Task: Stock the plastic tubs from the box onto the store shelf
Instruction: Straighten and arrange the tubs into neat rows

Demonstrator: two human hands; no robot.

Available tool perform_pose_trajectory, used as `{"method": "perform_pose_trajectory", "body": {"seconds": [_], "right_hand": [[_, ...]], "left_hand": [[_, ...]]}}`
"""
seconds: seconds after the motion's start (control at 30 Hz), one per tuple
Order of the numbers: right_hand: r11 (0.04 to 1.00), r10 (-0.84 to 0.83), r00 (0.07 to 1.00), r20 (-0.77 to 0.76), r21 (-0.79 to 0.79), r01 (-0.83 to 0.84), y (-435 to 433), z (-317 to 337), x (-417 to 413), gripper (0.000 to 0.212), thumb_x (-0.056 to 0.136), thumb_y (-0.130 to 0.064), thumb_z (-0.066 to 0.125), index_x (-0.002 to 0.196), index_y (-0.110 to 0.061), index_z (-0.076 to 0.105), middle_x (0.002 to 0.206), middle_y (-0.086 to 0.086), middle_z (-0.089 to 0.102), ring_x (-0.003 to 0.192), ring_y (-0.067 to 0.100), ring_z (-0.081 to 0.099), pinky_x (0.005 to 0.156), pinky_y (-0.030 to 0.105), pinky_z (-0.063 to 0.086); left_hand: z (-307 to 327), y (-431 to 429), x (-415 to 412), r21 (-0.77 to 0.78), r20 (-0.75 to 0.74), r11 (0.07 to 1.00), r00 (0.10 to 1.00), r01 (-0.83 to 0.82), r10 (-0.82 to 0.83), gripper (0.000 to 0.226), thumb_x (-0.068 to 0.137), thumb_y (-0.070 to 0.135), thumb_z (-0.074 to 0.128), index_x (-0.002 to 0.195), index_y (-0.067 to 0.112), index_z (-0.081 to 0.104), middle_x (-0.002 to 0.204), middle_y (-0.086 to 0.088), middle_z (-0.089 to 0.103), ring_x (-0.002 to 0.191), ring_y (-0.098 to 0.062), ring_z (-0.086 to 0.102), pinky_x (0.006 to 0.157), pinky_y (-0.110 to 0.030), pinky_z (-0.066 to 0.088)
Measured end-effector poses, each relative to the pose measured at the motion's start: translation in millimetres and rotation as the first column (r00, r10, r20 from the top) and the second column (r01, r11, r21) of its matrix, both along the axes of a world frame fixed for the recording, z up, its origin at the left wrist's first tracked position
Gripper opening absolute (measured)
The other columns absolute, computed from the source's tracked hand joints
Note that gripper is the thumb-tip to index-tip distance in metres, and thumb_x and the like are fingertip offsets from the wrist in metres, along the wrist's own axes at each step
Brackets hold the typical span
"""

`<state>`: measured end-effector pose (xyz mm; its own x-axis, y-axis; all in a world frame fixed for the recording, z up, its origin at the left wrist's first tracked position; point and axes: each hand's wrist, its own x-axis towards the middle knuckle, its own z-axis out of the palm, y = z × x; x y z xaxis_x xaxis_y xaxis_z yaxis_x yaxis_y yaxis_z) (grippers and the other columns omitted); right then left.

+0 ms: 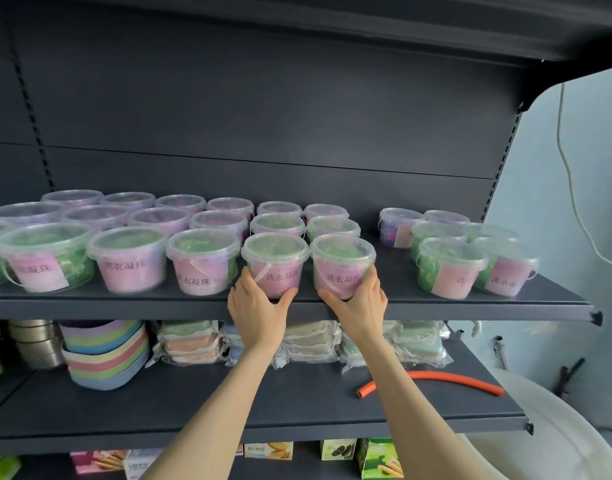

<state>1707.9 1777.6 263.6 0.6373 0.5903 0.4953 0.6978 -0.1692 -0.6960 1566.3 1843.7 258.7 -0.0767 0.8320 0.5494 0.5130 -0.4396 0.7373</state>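
Observation:
Two clear plastic tubs with pink labels stand side by side at the front edge of the dark upper shelf (505,301). My left hand (257,304) grips the left tub (275,259) from below and the side. The right tub (342,263) is held the same way by my right hand (361,303). Several rows of the same lidded tubs fill the shelf to the left (129,258) and behind. A smaller group of tubs (451,266) stands to the right, across a gap. The box is out of view.
On the shelf below sit stacked pastel bowls (105,353), metal tins (37,342), wrapped packs (190,342) and an orange hose (432,381). Snack boxes (379,457) line the lowest shelf. A white round container (557,438) stands at the lower right.

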Motion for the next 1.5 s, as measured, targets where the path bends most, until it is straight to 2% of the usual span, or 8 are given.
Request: {"method": "perform_pose_trajectory", "body": {"seconds": [0.33, 0.43, 0.57, 0.73, 0.93, 1.17, 1.33, 1.5], "right_hand": [[0.994, 0.007, 1.0, 0.028, -0.108, -0.004, -11, 2, -10, 0.101, 0.083, -0.044, 0.067, 0.149, -0.003, 0.003, 0.155, 0.008, 0.027, 0.141, 0.019, 0.026, 0.118, 0.034, 0.007], [0.99, 0.023, 0.998, 0.061, -0.141, -0.014, -25, -3, -12, 0.079, 0.088, -0.036, 0.062, 0.148, -0.008, 0.018, 0.154, 0.009, 0.029, 0.141, 0.023, 0.027, 0.118, 0.034, 0.011], [0.979, 0.004, 0.997, 0.083, -0.204, 0.013, -55, -2, -9, 0.049, 0.092, -0.029, 0.057, 0.137, -0.015, 0.046, 0.151, 0.005, 0.037, 0.133, 0.026, 0.041, 0.103, 0.035, 0.037], [0.988, -0.038, 0.985, 0.169, -0.141, 0.062, -88, 29, 11, 0.024, 0.092, -0.023, 0.055, 0.108, -0.01, 0.068, 0.109, 0.006, 0.066, 0.098, 0.028, 0.06, 0.072, 0.031, 0.043], [0.996, -0.047, 0.976, 0.214, -0.06, 0.061, -144, 57, 65, 0.019, 0.092, -0.022, 0.054, 0.1, -0.014, 0.069, 0.096, 0.006, 0.071, 0.083, 0.031, 0.064, 0.07, 0.034, 0.048], [0.995, 0.005, 0.974, 0.225, -0.097, 0.018, -211, 47, 157, 0.018, 0.089, -0.014, 0.052, 0.091, -0.01, 0.07, 0.091, 0.007, 0.069, 0.082, 0.032, 0.064, 0.069, 0.038, 0.051], [0.999, 0.018, 0.969, 0.247, -0.051, -0.006, -221, 50, 210, 0.017, 0.09, -0.015, 0.056, 0.097, -0.011, 0.071, 0.095, 0.007, 0.07, 0.087, 0.03, 0.062, 0.07, 0.037, 0.051], [1.0, -0.002, 0.956, 0.294, 0.004, 0.001, -199, 52, 252, 0.026, 0.09, -0.018, 0.06, 0.114, -0.012, 0.066, 0.12, 0.003, 0.062, 0.106, 0.027, 0.051, 0.078, 0.034, 0.045]], "left_hand": [[-1, -15, -11, -0.037, -0.12, 0.998, 0.991, 0.059, -0.063, 0.091, 0.081, 0.038, 0.069, 0.141, -0.01, 0.021, 0.144, -0.026, 0.036, 0.134, -0.035, 0.032, 0.115, -0.038, 0.015], [-10, -26, -20, -0.025, -0.196, 0.996, 0.977, 0.081, -0.084, 0.083, 0.084, 0.032, 0.067, 0.142, -0.008, 0.023, 0.149, -0.024, 0.028, 0.138, -0.034, 0.027, 0.115, -0.04, 0.015], [-21, -42, -34, -0.004, -0.308, 0.99, 0.942, 0.138, -0.132, 0.048, 0.085, 0.023, 0.066, 0.124, -0.001, 0.054, 0.141, -0.019, 0.044, 0.136, -0.035, 0.032, 0.107, -0.047, 0.028], [9, -64, -17, 0.106, -0.33, 0.942, 0.905, 0.319, -0.269, 0.016, 0.083, 0.011, 0.065, 0.096, 0.001, 0.067, 0.106, -0.011, 0.063, 0.1, -0.032, 0.055, 0.084, -0.042, 0.046], [45, -109, 41, 0.257, -0.388, 0.851, 0.855, 0.458, -0.344, 0.013, 0.085, 0.013, 0.063, 0.096, 0.007, 0.066, 0.095, -0.003, 0.065, 0.088, -0.025, 0.059, 0.071, -0.036, 0.05], [25, -175, 137, 0.215, -0.327, 0.867, 0.87, 0.449, -0.369, 0.015, 0.086, 0.015, 0.062, 0.1, 0.009, 0.066, 0.096, -0.001, 0.066, 0.089, -0.023, 0.061, 0.073, -0.033, 0.047], [32, -187, 188, 0.246, -0.316, 0.869, 0.884, 0.428, -0.346, 0.021, 0.085, 0.012, 0.064, 0.105, 0.007, 0.065, 0.104, -0.004, 0.063, 0.096, -0.024, 0.059, 0.079, -0.037, 0.048], [47, -163, 227, 0.322, -0.348, 0.87, 0.901, 0.375, -0.259, 0.038, 0.077, 0.011, 0.072, 0.113, 0.003, 0.062, 0.119, -0.014, 0.057, 0.103, -0.034, 0.056, 0.081, -0.05, 0.05]]}}
